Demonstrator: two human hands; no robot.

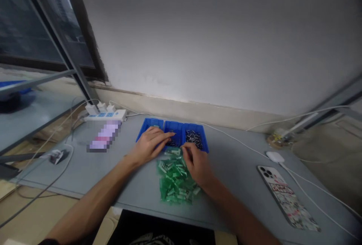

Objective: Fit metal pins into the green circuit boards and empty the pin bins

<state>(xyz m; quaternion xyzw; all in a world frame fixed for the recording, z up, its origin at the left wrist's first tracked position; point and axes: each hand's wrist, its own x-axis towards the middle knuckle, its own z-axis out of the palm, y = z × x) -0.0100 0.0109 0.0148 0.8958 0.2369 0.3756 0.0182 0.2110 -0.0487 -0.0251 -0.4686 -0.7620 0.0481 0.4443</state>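
My left hand [154,143] reaches over the middle blue bin [175,127], fingers bent and thumb close to the index finger. Whatever its fingertips hold is too small to make out. Dark, thin metal pieces [173,143] lie in that bin. My right hand [196,162] is closed in a pinch at the edge of a small green plastic bag [173,151], just in front of the bins. Beneath and in front of my hands lies a pile of similar green bags [178,181] with pale pieces inside.
The right blue bin [194,139] holds many short metal pins or screws. My hand partly covers the left blue bin [151,123]. A power strip [106,115] and a blurred-out phone-like object [104,136] are at left. At right lie a patterned phone [288,198], a white charger [275,157] and cables.
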